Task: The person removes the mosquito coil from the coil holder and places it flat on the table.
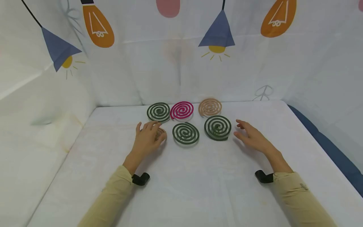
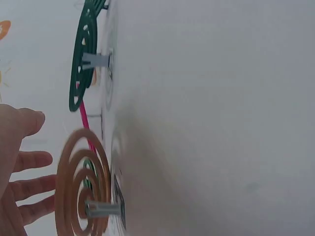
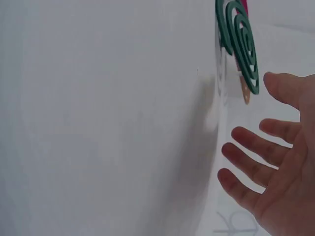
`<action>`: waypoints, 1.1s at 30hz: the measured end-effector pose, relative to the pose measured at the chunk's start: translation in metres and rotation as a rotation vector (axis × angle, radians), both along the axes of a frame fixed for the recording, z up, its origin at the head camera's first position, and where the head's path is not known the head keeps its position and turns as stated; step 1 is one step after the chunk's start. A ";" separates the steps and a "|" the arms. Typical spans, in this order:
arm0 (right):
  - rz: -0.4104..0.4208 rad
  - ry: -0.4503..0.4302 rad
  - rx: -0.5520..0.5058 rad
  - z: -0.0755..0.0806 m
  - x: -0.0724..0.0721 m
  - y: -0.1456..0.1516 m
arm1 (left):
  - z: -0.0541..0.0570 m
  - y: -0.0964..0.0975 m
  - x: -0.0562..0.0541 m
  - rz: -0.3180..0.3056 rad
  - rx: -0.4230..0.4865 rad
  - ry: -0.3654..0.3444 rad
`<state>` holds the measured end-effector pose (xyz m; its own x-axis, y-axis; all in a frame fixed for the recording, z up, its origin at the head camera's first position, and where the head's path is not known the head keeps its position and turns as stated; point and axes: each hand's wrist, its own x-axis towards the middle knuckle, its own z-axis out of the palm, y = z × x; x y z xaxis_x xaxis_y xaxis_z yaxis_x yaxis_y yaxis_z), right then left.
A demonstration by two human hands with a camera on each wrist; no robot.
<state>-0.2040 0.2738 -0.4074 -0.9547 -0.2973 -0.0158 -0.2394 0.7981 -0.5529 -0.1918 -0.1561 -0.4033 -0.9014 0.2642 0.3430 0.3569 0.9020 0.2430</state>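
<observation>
Left hand (image 1: 147, 138) is at the front-left tan coil (image 2: 75, 191), fingers relaxed, grasping nothing; contact unclear. Right hand (image 1: 253, 137) also released, just right of the front-right green coil (image 1: 217, 127), not touching. Bench (image 1: 184, 186) carries 6 coils; back row: back-left green coil (image 1: 158, 111), magenta coil (image 1: 182, 110), back-right tan coil (image 1: 210, 107).

There are three green coils (image 1: 159, 111) (image 1: 185, 133) (image 1: 217, 126), two tan coils (image 1: 210, 107) (image 2: 64, 187) and one pink coil (image 1: 182, 110), six in all, plus two hands (image 1: 147, 139) (image 1: 253, 137), two sleeves (image 1: 106, 201) (image 1: 302, 194), two black wrist pieces (image 1: 141, 178) (image 1: 264, 177), one surface (image 1: 195, 186) and, in print, two blue lamps (image 1: 59, 49) (image 1: 217, 30), two orange bulbs (image 1: 98, 26) (image 1: 279, 18) and two pink patches (image 1: 168, 8) (image 1: 361, 5).
</observation>
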 end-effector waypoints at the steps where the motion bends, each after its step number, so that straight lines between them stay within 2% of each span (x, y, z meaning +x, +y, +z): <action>1: 0.002 -0.005 -0.032 0.000 0.000 -0.001 | 0.000 0.004 -0.001 -0.010 0.010 0.008; 6: 0.011 -0.009 -0.137 -0.002 -0.001 -0.008 | 0.002 0.021 -0.006 -0.052 0.028 0.033; 12: 0.005 -0.022 -0.210 0.000 -0.004 -0.018 | 0.002 0.035 -0.012 -0.112 0.053 0.052; 17: -0.012 -0.021 -0.225 -0.001 -0.005 -0.021 | 0.001 0.048 -0.015 -0.139 0.077 0.033; 24: -0.036 -0.009 -0.206 0.002 -0.007 -0.027 | -0.001 0.063 -0.020 -0.150 0.061 -0.011; 33: -0.011 0.001 -0.198 0.006 -0.010 -0.031 | 0.003 0.093 -0.026 -0.221 0.093 -0.044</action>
<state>-0.2145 0.2431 -0.4015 -0.9579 -0.2838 0.0433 -0.2319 0.6763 -0.6992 -0.2174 -0.0632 -0.4001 -0.8398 0.4262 0.3362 0.5304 0.7762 0.3409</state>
